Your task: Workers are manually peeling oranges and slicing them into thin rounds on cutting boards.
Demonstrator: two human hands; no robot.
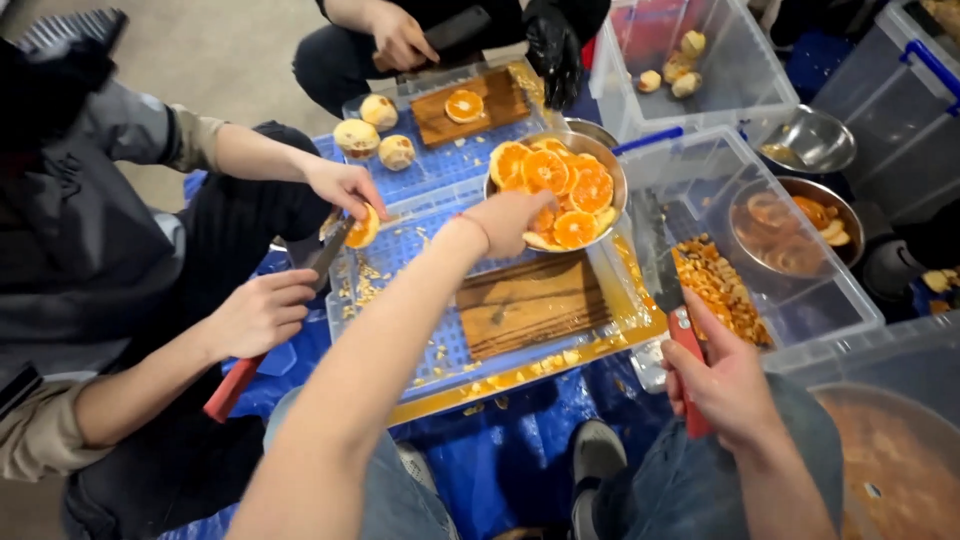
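Reaching forward across the work area, the left hand [512, 217] bends its fingers down over an orange slice [545, 222] at the near rim of a round metal bowl [612, 165]; whether the fingers have actually closed on the slice cannot be told. The bowl is shiny steel, heaped with flat, wet, bright orange rounds showing pale pith rings. The right hand [722, 380] is closed in a fist around the red handle of a knife [668, 285], whose broad dark blade points away over the edge of a clear plastic tub [835, 290]. That tub holds chopped orange peel pieces [720, 285] and a second metal bowl [800, 225] of slices.

Just below the first bowl lies a rectangular wooden cutting board [530, 305], grainy and bare, set on a blue perforated plastic tray [445, 345] strewn with pale scraps (juice pools yellow along the near edge). To the left, a co-worker's hand [345, 187] steadies an orange half [362, 228] while another of their hands [262, 312] grips a second red-handled knife [285, 320]. Three peeled, knobbly pale fruits [375, 130] rest on the far tray.
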